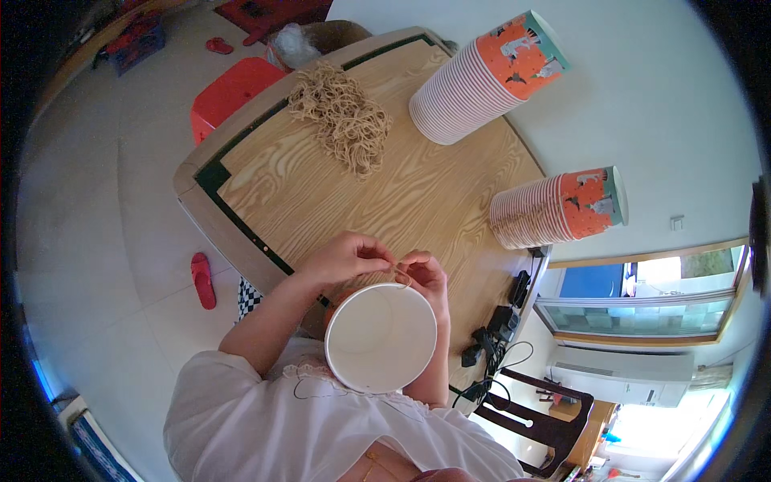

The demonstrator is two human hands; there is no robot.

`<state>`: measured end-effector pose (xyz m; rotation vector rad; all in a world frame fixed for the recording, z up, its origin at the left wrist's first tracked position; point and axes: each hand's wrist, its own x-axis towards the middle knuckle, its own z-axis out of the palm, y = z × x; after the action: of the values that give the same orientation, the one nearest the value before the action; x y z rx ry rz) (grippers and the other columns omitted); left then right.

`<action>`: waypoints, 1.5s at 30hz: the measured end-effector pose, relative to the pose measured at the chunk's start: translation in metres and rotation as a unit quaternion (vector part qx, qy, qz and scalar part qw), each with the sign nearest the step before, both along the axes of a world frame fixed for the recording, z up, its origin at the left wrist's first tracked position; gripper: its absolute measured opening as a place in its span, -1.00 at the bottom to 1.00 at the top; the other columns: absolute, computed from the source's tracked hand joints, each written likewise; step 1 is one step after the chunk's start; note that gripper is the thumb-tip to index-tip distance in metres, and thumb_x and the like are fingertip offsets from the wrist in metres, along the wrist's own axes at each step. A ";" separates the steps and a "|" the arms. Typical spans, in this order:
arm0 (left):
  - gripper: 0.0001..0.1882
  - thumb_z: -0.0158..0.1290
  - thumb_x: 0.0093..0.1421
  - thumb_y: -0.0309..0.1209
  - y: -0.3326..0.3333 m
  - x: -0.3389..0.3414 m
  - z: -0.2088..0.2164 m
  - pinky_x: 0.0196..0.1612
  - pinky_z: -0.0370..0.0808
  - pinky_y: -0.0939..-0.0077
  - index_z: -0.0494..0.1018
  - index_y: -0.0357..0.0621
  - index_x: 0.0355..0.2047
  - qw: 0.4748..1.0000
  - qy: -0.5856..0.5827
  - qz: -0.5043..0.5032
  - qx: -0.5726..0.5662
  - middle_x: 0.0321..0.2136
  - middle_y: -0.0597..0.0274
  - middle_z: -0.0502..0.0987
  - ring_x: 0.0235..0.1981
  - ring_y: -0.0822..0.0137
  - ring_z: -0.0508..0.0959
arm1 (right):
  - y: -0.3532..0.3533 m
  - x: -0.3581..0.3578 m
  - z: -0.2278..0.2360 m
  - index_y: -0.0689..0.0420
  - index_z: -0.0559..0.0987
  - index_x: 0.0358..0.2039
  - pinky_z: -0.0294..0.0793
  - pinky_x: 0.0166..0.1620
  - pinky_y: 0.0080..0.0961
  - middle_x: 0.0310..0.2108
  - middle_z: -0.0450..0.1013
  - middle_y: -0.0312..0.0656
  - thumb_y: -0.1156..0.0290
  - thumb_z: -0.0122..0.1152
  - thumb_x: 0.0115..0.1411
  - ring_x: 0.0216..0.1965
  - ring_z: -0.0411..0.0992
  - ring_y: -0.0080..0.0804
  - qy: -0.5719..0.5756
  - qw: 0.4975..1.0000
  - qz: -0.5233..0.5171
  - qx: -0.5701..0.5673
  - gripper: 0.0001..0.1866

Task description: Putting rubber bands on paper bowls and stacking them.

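By the left edge of the wood-grained tabletop (426,201), tangled tan string (345,120) is spread. At the near edge, a thin tan strand (404,275) is pinched by the left hand (347,257) beside a round white paper cup (381,339); the grip of the right hand (427,277) cannot be told. Orange-and-white cup stacks (486,80) (554,207) are set rightward.

Cannot make out the form of the thin strand (403,274) between left hand (345,258) and right hand (427,278), too small to tell, nor see most of the paper cup (381,337) below its rim, the table-hidden part of the far-left red stool (231,93), or the near-left blue panel (99,451) past the lower edge.
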<state>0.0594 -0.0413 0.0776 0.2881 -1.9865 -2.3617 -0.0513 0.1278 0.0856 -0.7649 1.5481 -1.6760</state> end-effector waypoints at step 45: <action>-0.81 0.09 0.10 -0.38 0.005 -0.001 -0.004 -0.30 0.40 0.62 0.49 -0.27 -0.34 0.981 -0.030 -0.002 0.191 -0.46 0.29 0.53 -0.40 0.50 0.48 | 0.001 -0.012 -0.013 0.20 0.50 -0.45 0.26 -0.32 -0.65 -0.47 0.34 -0.28 0.72 0.14 0.01 -0.39 0.30 -0.54 0.097 0.992 -0.028 -0.074 -0.87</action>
<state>0.0586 -0.0362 0.0731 0.3702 -1.5379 -2.7549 -0.0634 0.1286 0.0721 -0.9960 1.6015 -1.8175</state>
